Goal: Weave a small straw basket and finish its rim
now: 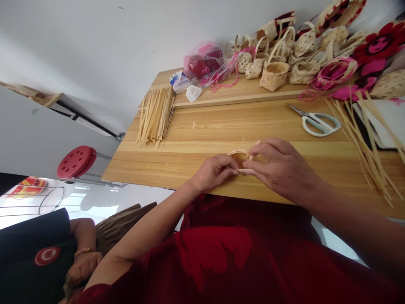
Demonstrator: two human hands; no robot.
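Between my hands, near the table's front edge, is a small woven basket (239,156) of pale strips, its opening facing up. My left hand (217,171) pinches its near left rim between thumb and fingers. On the right side, my right hand (275,164) holds the rim and a thin flat strip (247,171) that runs along the near edge. A short strip end sticks up by the right fingers. Much of the basket's body is hidden behind the hands.
Scissors (316,121) lie beyond my right hand, beside loose strips (367,143). A strip bundle (155,114) lies at the left. Finished baskets (274,75) and a pink-filled plastic bag (204,63) line the back. Another person's hand (85,266) shows at lower left, near red stools (76,161).
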